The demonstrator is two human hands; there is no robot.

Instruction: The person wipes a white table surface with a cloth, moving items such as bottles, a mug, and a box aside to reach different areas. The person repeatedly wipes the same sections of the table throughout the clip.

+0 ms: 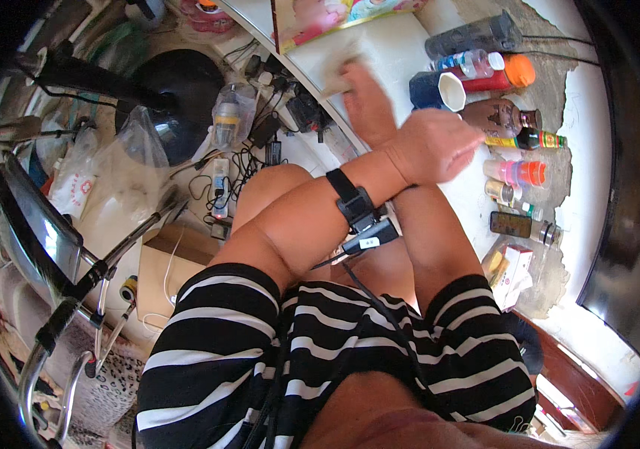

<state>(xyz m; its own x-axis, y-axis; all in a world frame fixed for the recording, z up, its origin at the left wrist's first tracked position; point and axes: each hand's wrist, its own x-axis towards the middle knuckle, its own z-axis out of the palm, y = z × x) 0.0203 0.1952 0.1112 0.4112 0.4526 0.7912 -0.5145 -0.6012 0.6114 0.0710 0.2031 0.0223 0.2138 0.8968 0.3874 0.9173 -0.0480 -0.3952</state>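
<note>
My forearms cross over the white tabletop [454,207]. My left hand [437,147], with a black strap and small device [369,233] on that forearm, lies over the right arm with its fingers curled; nothing shows in it. Beyond the crossing is my right hand [366,92], near the table's left edge. A pale, blurred shape [342,70] lies at its fingers; whether it is a cloth or the moving fingers, I cannot tell. Right of my left hand lie a brown vase-like container [491,118], a dark glass bottle [530,138] and a dark blue cup [429,90].
Along the table's right side are a clear plastic bottle [480,63], an orange-capped red bottle [519,70], stacked colourful cups [513,172] and a phone [510,224]. At left are tangled cables, a power strip [220,185], a cardboard box [157,280] and a metal-framed chair [67,303].
</note>
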